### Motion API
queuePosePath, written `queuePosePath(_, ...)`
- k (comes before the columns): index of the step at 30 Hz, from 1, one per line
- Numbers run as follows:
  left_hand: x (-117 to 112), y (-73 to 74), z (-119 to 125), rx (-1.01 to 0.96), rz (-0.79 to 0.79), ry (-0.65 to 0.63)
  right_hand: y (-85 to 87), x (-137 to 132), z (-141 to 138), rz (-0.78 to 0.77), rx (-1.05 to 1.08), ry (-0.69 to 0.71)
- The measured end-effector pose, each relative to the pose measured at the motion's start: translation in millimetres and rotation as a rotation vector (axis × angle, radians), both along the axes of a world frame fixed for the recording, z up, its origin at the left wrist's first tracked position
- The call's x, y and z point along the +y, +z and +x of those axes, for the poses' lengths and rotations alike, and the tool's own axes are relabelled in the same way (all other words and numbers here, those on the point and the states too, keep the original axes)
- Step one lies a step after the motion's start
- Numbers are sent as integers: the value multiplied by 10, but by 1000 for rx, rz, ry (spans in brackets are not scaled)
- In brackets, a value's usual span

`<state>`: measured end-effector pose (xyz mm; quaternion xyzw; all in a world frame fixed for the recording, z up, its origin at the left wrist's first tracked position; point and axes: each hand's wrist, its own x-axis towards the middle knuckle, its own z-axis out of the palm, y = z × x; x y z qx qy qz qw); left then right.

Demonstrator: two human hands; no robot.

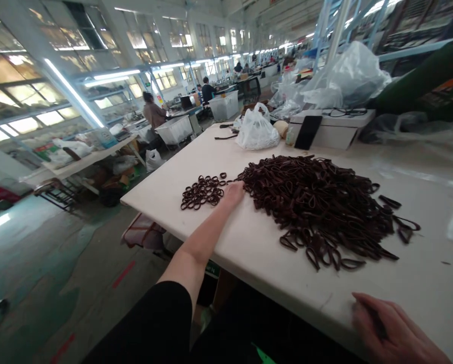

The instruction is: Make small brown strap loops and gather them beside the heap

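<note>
A large heap of dark brown strap loops (309, 197) covers the middle of the table (264, 242). My left hand (233, 193) is at the heap's left edge, with its fingers curled. Whatever it holds, if anything, is hidden. Just left of that hand lies a small group of brown rings (201, 192), rounder and shorter than the loops in the heap. Near the front edge, at the lower right, my right hand (395, 326) hovers or rests, blurred, with its fingers bent around a dark patch that I cannot make out.
At the back of the table stand a tied white plastic bag (257, 129), a black phone (308, 132) leaning on a white box (330, 126), and glasses (345, 111) on that box. Clear plastic bags (357, 71) pile up behind. People sit at other tables farther off.
</note>
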<state>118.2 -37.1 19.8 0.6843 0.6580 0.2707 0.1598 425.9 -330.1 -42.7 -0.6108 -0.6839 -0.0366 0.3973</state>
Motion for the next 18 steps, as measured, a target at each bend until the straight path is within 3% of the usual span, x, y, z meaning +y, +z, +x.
queuePosePath(4,-428,-28,156,-326,-70,-66,101,-24,-67,-9,-160,-96)
queuePosePath(9,-1126,-10,340,-690,-221,-153,212,-14,-124,-84,-71,-99)
queuePosePath(14,-1711,117,601,-1247,-545,-180,375,-52,-269,-242,301,-65)
queuePosePath(18,-1984,161,782,-1290,-654,-233,566,-116,-486,-356,663,79)
